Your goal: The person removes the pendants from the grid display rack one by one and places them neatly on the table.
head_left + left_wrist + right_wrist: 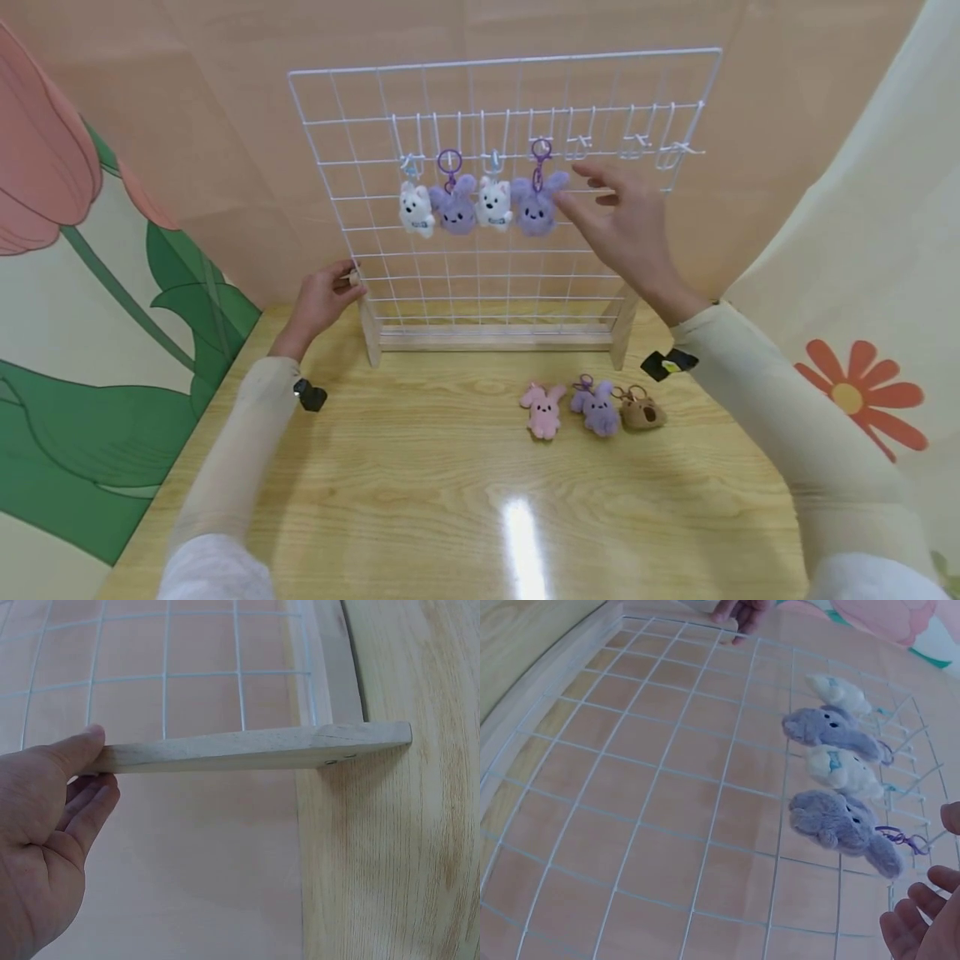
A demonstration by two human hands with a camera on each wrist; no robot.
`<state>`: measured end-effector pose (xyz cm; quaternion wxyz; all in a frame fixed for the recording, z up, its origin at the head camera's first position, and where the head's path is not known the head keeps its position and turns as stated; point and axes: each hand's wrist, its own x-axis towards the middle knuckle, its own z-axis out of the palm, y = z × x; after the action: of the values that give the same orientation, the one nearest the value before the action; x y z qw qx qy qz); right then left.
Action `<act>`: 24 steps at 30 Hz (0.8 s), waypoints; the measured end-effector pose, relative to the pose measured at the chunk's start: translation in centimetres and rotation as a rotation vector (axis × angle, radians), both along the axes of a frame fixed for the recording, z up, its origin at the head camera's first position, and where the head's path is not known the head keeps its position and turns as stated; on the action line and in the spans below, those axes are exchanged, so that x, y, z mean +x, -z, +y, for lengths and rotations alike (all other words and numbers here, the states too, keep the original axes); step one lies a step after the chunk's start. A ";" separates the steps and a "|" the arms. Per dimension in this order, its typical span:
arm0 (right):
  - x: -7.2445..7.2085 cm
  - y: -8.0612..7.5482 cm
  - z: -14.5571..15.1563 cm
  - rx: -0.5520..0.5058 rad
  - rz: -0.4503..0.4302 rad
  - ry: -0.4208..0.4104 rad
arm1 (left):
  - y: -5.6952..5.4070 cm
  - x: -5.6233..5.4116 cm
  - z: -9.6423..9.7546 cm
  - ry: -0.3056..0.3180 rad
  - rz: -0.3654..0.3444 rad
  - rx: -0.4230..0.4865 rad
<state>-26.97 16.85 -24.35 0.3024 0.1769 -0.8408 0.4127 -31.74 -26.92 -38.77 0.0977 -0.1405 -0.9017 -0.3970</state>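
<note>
A white wire grid rack [506,61] stands upright, with plush keychains hanging in a row from its hooks. At the row's right end is a purple bunny keychain [535,215], its purple ring over a hook. My right hand [626,218] is just right of this bunny, thumb and fingers apart; the right wrist view shows a gap between fingers and plush. Left of it hang a white dog keychain [494,204], another purple bunny [456,208] and another white dog [416,208]. My left hand [41,832] pinches the end of the rack's wooden side post [247,748] between thumb and fingers.
On the wooden table [390,475], in front of the rack, lie a pink bunny keychain [543,412], a purple bunny keychain [600,410] and a brown plush keychain [642,412]. Bare white hooks [634,146] stick out at the grid's upper right.
</note>
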 end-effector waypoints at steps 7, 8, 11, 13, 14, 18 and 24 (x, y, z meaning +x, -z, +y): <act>-1.3 -0.6 -1.1 -0.019 -0.021 0.005 | 0.1 0.1 0.0 0.003 0.002 -0.004; -1.5 -0.7 -1.3 -0.021 -0.017 0.005 | 0.1 0.1 0.1 0.001 0.000 -0.004; -2.0 -0.6 -1.6 -0.027 -0.016 0.005 | 0.0 0.0 0.2 -0.003 -0.008 0.001; -2.3 -0.5 -1.9 -0.038 -0.018 0.000 | 0.1 0.0 0.2 -0.004 -0.009 0.005; -2.5 -0.4 -2.0 -0.041 -0.016 0.002 | 0.1 0.0 0.2 -0.004 -0.009 0.006; -3.1 -0.1 -2.4 -0.047 -0.005 0.001 | 0.0 -0.1 0.2 -0.002 -0.008 0.007; -3.9 -0.1 -2.8 -0.072 0.010 0.008 | 0.1 -0.3 0.2 -0.006 0.009 0.006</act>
<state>-30.86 14.05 -24.26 0.3143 0.1644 -0.8248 0.4404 -32.06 -26.75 -38.85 0.1032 -0.1395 -0.9004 -0.3988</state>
